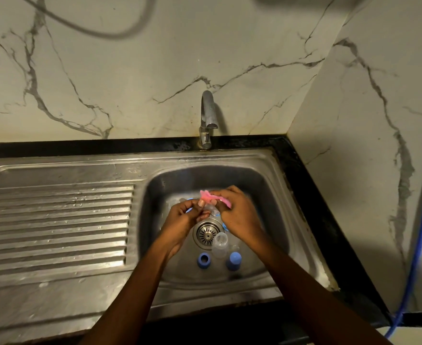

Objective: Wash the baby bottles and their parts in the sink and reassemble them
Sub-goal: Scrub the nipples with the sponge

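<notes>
Both hands meet over the steel sink basin (pixel 274 195). My left hand (pixel 185 217) pinches a small clear bottle part (pixel 211 209), mostly hidden between the fingers. My right hand (pixel 237 212) grips a pink scrub cloth (pixel 208 196) and holds it against that part. On the basin floor near the drain (pixel 207 234) lies a clear baby bottle (pixel 220 245). A blue collar ring (pixel 204 260) stands to the bottle's left, a blue cap (pixel 234 260) to its right. A bit of another blue part (pixel 226 227) shows under my right hand.
The steel tap (pixel 208 118) rises behind the basin, with no water seen running. A ribbed draining board (pixel 55 220) lies to the left. Marble walls close the back and right. A blue hose (pixel 421 220) hangs at the far right beside the black counter edge (pixel 317 195).
</notes>
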